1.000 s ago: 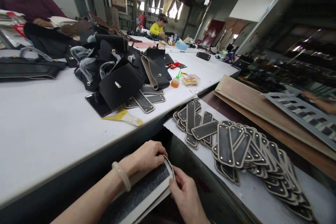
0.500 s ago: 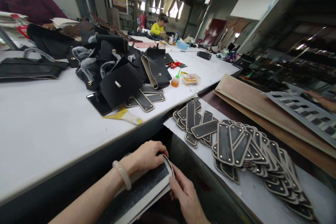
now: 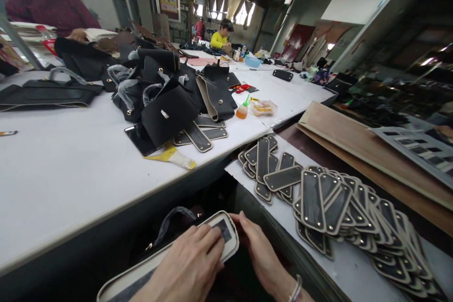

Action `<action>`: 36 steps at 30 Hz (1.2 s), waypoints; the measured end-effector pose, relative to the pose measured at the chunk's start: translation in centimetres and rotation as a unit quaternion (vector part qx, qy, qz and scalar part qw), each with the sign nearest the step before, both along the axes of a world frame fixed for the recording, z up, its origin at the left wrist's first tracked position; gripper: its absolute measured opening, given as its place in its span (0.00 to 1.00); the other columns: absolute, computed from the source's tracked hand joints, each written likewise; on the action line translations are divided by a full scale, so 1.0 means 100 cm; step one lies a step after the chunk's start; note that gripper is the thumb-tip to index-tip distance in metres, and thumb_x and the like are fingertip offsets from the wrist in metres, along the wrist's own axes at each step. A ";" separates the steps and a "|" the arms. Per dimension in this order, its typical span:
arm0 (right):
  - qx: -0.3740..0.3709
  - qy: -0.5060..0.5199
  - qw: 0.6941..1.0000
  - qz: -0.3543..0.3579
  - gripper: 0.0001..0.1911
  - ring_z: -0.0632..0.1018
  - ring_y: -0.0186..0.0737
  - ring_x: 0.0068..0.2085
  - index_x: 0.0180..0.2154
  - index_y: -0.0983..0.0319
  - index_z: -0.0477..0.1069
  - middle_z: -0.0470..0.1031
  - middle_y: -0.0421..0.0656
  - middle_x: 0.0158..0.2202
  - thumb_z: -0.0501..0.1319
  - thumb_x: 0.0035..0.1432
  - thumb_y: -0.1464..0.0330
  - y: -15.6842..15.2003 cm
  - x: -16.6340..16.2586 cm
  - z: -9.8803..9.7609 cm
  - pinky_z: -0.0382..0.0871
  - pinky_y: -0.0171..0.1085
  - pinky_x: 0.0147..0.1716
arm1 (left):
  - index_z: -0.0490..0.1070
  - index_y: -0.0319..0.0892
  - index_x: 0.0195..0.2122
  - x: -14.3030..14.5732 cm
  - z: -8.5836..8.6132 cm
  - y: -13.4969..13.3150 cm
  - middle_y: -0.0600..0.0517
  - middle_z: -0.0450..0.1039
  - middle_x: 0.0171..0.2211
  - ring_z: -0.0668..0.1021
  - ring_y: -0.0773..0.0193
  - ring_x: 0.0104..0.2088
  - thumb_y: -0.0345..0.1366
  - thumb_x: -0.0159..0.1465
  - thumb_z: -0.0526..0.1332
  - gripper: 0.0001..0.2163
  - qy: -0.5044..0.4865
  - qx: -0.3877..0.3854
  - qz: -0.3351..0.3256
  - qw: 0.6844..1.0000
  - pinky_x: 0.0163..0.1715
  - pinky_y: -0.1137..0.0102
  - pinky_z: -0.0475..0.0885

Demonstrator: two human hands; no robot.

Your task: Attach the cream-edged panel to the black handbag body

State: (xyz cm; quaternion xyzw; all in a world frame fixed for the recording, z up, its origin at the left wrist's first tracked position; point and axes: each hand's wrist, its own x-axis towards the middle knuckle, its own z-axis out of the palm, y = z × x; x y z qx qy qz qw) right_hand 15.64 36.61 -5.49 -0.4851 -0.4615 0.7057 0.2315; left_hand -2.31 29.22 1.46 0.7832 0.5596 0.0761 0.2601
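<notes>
A black handbag (image 3: 177, 223) lies with its long, rounded base (image 3: 228, 247) facing up, low in front of me. The base has a pale border and a dark strip along its middle. My left hand (image 3: 193, 262) rests across it, fingers bent onto the strip and near edge; its thumb is hidden. At the base's right end, my right hand (image 3: 260, 250) has its fingers stretched out by the rim, partly behind it. A plastic-wrapped handle (image 3: 173, 219) shows behind the base. Black oblong panels (image 3: 311, 200) with pale edges and studs are heaped to the right.
On the white table (image 3: 71, 165) are black bags (image 3: 170, 113), a phone (image 3: 134, 137), a glue bottle (image 3: 242, 109) and a plastic tray (image 3: 264, 107). Brown boards (image 3: 354, 146) border the panels. One person (image 3: 53, 4) is at the far left, another (image 3: 221, 37) farther back.
The handbag's base has turned to face up. My left hand went from pinching its edge to lying on it; my right hand released its pinch and spread. The view shifted slightly left.
</notes>
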 end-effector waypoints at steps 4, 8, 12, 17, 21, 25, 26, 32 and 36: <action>-0.116 0.121 0.986 0.006 0.24 0.72 0.45 0.52 0.50 0.62 0.73 0.76 0.46 0.48 0.60 0.59 0.54 0.007 -0.013 -0.002 0.60 0.42 0.56 | 0.61 0.41 0.61 0.005 -0.011 -0.005 0.43 0.58 0.63 0.63 0.45 0.62 0.42 0.65 0.56 0.24 0.013 -0.050 0.009 0.999 0.60 0.51 0.61; -0.228 0.196 0.954 -0.002 0.24 0.70 0.45 0.56 0.56 0.62 0.68 0.73 0.46 0.53 0.60 0.61 0.58 0.006 -0.013 -0.007 0.56 0.43 0.59 | 0.57 0.42 0.63 0.008 -0.018 -0.003 0.44 0.52 0.65 0.61 0.44 0.63 0.46 0.65 0.55 0.27 0.003 -0.057 0.036 0.998 0.59 0.48 0.62; -0.265 0.234 0.935 -0.001 0.23 0.71 0.44 0.54 0.55 0.63 0.68 0.73 0.47 0.53 0.59 0.62 0.61 0.004 -0.009 -0.015 0.55 0.44 0.60 | 0.59 0.45 0.63 0.010 -0.021 0.000 0.46 0.56 0.64 0.63 0.46 0.62 0.49 0.65 0.55 0.27 -0.018 -0.046 0.055 0.997 0.59 0.50 0.62; -0.249 0.236 0.939 -0.012 0.23 0.70 0.46 0.56 0.53 0.63 0.70 0.73 0.47 0.53 0.61 0.60 0.59 -0.001 -0.012 -0.014 0.55 0.44 0.60 | 0.60 0.45 0.62 0.011 -0.023 0.000 0.46 0.57 0.64 0.63 0.46 0.62 0.49 0.64 0.57 0.27 -0.025 -0.042 0.068 0.996 0.60 0.51 0.62; -0.200 0.223 0.954 0.018 0.25 0.69 0.47 0.57 0.54 0.62 0.70 0.72 0.48 0.55 0.63 0.58 0.58 -0.001 -0.011 -0.008 0.56 0.44 0.59 | 0.61 0.46 0.62 0.009 -0.025 -0.002 0.45 0.58 0.63 0.64 0.46 0.61 0.49 0.63 0.59 0.28 -0.022 -0.029 0.068 0.997 0.59 0.53 0.63; -0.164 0.192 0.966 0.061 0.27 0.69 0.46 0.57 0.55 0.62 0.68 0.70 0.49 0.56 0.63 0.57 0.57 0.004 -0.008 -0.005 0.58 0.43 0.58 | 0.62 0.46 0.61 0.009 -0.024 -0.001 0.43 0.60 0.62 0.65 0.45 0.60 0.49 0.61 0.61 0.28 -0.020 -0.017 0.062 0.998 0.58 0.53 0.65; -0.164 0.186 0.966 0.074 0.27 0.69 0.46 0.57 0.56 0.62 0.67 0.70 0.49 0.56 0.63 0.58 0.58 0.005 -0.008 -0.004 0.58 0.43 0.58 | 0.63 0.45 0.61 0.009 -0.024 -0.001 0.43 0.60 0.62 0.65 0.45 0.60 0.49 0.61 0.61 0.28 -0.022 -0.018 0.060 0.998 0.58 0.53 0.65; -0.059 0.063 0.981 0.175 0.26 0.68 0.47 0.58 0.59 0.60 0.63 0.71 0.47 0.55 0.58 0.63 0.57 0.020 -0.006 0.008 0.54 0.48 0.60 | 0.63 0.41 0.61 0.011 -0.025 0.000 0.39 0.56 0.63 0.64 0.41 0.61 0.50 0.60 0.61 0.30 -0.043 -0.044 0.071 0.996 0.57 0.48 0.64; 0.095 -0.070 0.958 0.259 0.27 0.62 0.44 0.62 0.61 0.58 0.60 0.63 0.44 0.62 0.53 0.65 0.55 0.030 -0.008 0.018 0.45 0.46 0.64 | 0.62 0.39 0.61 0.011 -0.021 -0.002 0.38 0.56 0.63 0.62 0.41 0.62 0.53 0.60 0.59 0.32 -0.083 -0.036 0.094 0.991 0.59 0.48 0.61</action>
